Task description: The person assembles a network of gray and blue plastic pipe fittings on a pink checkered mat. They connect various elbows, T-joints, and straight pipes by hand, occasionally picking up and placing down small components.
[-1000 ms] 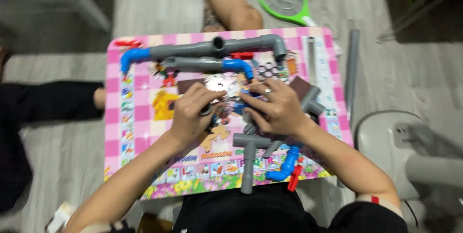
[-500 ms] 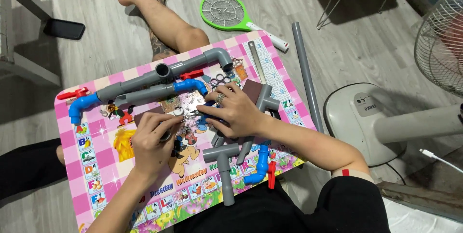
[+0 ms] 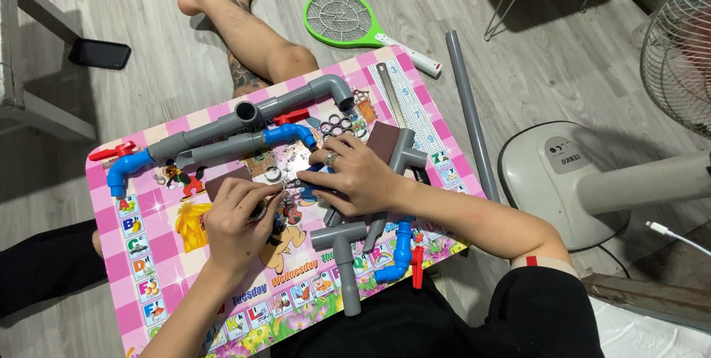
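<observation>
My left hand (image 3: 238, 219) rests on the pink picture table (image 3: 148, 269) with its fingertips pinched on a small dark part that is mostly hidden. My right hand (image 3: 357, 177), a ring on one finger, lies just to the right and closes over a short blue fitting (image 3: 306, 177). Small metal rings and clips (image 3: 275, 173) lie between the two hands. Behind them runs a grey pipe assembly (image 3: 222, 134) with blue elbows (image 3: 118, 174). A grey tee (image 3: 339, 248) lies in front of my right wrist.
A second grey tee (image 3: 404, 152), a brown sanding block (image 3: 382, 137), a metal ruler (image 3: 400, 95) and a blue elbow with a red handle (image 3: 401, 254) share the table. On the floor: another person's legs (image 3: 244, 28), a green racket-shaped swatter (image 3: 342, 17), a long grey pipe (image 3: 466, 117), a phone (image 3: 100, 53), a fan base (image 3: 566, 180).
The view has swung, so the table now looks tilted and sits further left. My hands have stayed over the middle of the table, and the left has drawn slightly away from the right.
</observation>
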